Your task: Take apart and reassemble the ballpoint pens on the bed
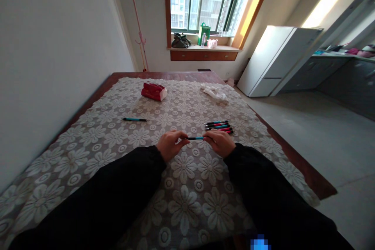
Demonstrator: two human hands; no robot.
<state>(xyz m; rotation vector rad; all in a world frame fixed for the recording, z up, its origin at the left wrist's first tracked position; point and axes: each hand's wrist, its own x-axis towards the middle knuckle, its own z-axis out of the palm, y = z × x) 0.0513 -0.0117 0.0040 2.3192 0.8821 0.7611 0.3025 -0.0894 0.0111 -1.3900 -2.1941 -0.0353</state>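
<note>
Blue pen [195, 138] held level between left hand [170, 144], right hand [219, 141] (both seemingly pinching its ends).

Red pouch [154, 91], white cloth [214, 92], lone pen [134, 119]

Open tablecloth [187, 187] on all sides of the left hand [169, 145] and right hand [220, 142], joined by a blue pen [195, 138] — broad flat cloth near the body and out to the left. Just beyond the right hand, a bundle of pens [219, 126] blocking a straight reach forward; a lone teal pen [134, 119] lying well off to the left. Farther back, a red pack [153, 91] and crumpled white cloth [214, 92] — with a clear lane between them.
</note>
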